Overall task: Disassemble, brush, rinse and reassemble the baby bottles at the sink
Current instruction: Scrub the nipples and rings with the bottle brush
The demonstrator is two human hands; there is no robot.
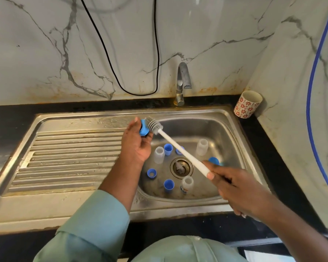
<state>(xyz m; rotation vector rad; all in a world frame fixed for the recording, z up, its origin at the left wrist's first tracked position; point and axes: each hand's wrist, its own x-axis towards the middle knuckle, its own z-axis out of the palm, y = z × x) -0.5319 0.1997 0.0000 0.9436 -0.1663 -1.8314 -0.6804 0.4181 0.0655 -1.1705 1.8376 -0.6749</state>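
Steel sink (pixel 233 129) under marble wall, left hand (pixel 135 142) pinching blue bottle ring (pixel 144 128) above the basin, right hand (pixel 235 188) gripping white brush (pixel 176 146), bristles against ring, bottles (pixel 159 155) and caps (pixel 168 149) standing in basin.

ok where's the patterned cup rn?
Head view, upper right: the red-flowered cup stands on the black counter in the back corner against the marble wall, right of the tap and just beyond the sink rim.
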